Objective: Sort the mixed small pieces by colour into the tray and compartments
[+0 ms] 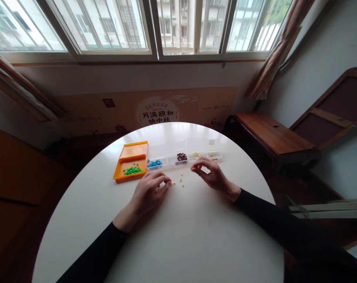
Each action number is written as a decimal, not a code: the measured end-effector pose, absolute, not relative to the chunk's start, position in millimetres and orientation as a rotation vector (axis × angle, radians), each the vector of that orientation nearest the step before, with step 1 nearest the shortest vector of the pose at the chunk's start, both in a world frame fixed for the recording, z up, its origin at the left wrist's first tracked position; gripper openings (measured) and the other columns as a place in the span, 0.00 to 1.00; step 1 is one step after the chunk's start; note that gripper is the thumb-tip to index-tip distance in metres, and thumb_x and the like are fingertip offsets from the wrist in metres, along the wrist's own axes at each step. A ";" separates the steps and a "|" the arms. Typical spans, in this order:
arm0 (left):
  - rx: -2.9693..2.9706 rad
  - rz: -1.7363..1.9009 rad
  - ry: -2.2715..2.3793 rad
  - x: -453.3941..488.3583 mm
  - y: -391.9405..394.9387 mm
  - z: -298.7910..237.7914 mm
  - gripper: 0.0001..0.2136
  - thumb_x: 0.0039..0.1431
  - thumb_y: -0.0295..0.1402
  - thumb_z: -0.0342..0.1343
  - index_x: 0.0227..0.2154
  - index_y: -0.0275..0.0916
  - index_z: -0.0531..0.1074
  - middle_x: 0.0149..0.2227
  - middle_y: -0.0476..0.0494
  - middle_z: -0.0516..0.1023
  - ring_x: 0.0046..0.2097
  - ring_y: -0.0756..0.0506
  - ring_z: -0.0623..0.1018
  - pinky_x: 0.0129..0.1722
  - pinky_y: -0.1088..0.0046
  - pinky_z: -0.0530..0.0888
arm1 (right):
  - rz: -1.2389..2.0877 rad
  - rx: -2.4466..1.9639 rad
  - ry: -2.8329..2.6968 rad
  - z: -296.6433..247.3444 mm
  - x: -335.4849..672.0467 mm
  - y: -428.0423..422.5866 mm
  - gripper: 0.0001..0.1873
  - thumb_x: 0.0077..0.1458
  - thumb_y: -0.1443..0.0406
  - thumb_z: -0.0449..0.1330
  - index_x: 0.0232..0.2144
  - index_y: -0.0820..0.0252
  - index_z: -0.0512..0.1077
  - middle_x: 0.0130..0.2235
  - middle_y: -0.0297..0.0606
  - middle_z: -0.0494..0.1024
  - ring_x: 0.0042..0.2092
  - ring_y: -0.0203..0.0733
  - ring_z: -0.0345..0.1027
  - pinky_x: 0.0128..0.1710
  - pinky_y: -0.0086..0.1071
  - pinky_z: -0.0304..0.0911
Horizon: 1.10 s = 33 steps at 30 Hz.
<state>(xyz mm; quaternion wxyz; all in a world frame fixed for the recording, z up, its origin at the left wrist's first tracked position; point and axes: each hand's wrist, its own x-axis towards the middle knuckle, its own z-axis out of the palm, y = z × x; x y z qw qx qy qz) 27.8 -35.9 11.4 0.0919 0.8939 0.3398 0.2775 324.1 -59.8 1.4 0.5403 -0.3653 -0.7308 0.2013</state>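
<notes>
My right hand (212,175) is raised just over the white table, thumb and index finger pinched on a small yellow piece (191,169). Further left, my left hand (149,190) lies low on the tabletop with its thumb and fingertips pressed together. Right at those fingertips is another tiny yellow piece (171,184); whether it is gripped or only touched is hard to see. Several loose yellow pieces (180,180) are scattered on the table between both hands. Behind my right hand stands an open clear box with pale yellow pieces (195,156) in it.
The round white table (193,239) bears an open orange box (116,175) with green pieces (132,170). Along its far side, open clear compartments hold blue pieces (154,163), dark brown pieces (182,157) and a few yellow ones (211,155). A wooden bench (272,131) stands beyond, right.
</notes>
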 end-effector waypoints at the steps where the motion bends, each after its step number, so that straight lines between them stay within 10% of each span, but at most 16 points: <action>1: 2.651 0.826 1.016 27.7 -35.9 11.0 0.09 0.73 0.34 0.58 0.39 0.42 0.82 0.41 0.42 0.85 0.43 0.42 0.81 0.47 0.63 0.76 | 0.457 -0.884 -1.740 2.2 325.8 -59.0 0.09 0.73 0.58 0.64 0.40 0.55 0.79 0.38 0.38 0.80 0.39 0.42 0.73 0.42 0.38 0.72; 17: 2.644 0.815 0.990 26.8 -35.3 7.2 0.07 0.72 0.34 0.60 0.42 0.45 0.83 0.43 0.42 0.83 0.45 0.41 0.81 0.49 0.63 0.76 | -0.038 -1.664 -1.579 -8.4 411.4 -26.2 0.11 0.66 0.59 0.64 0.36 0.56 0.84 0.36 0.39 0.86 0.30 0.43 0.71 0.40 0.39 0.66; 33: 2.659 0.808 0.953 28.1 -35.6 9.5 0.07 0.75 0.34 0.58 0.39 0.43 0.79 0.38 0.46 0.84 0.37 0.45 0.79 0.45 0.67 0.73 | -0.033 -1.399 -1.751 0.4 372.1 -39.3 0.07 0.68 0.63 0.64 0.37 0.56 0.81 0.32 0.34 0.82 0.33 0.42 0.72 0.50 0.42 0.66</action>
